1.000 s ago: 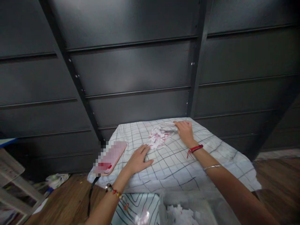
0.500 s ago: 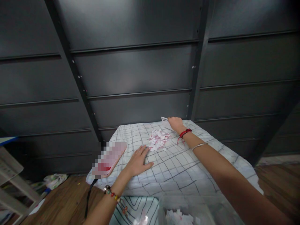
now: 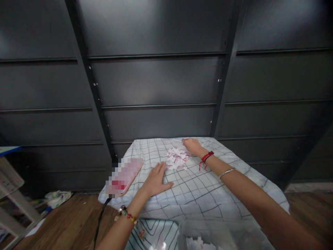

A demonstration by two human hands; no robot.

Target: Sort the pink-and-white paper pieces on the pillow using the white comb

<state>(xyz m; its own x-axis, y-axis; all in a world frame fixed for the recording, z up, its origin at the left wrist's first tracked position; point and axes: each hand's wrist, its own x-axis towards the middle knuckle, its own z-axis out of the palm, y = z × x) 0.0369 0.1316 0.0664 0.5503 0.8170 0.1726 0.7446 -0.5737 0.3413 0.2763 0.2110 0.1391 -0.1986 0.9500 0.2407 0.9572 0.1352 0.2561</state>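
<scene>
A loose pile of small white and pink paper scraps (image 3: 178,158) lies on a white checked cloth (image 3: 192,187). Palm down, my left hand (image 3: 156,180) rests on the cloth with its thumb spread, fingertips at the pile's left edge. At the pile's far right side, my right hand (image 3: 191,146) is closed on a flat white card-like piece (image 3: 177,140). That piece shows only as a thin pale edge beyond the scraps; the fingers hide the rest.
A pink phone (image 3: 127,177), partly pixelated, lies at the left with a black cable (image 3: 100,222). In front stand a clear plastic box (image 3: 221,229) holding paper scraps and a striped surface (image 3: 156,231). A dark panelled wall (image 3: 156,80) rises behind.
My right hand has come nearer the pile, and the white piece has tipped from slanted to nearly flat behind the scraps. My left hand stays about where it was. The view has shifted slightly.
</scene>
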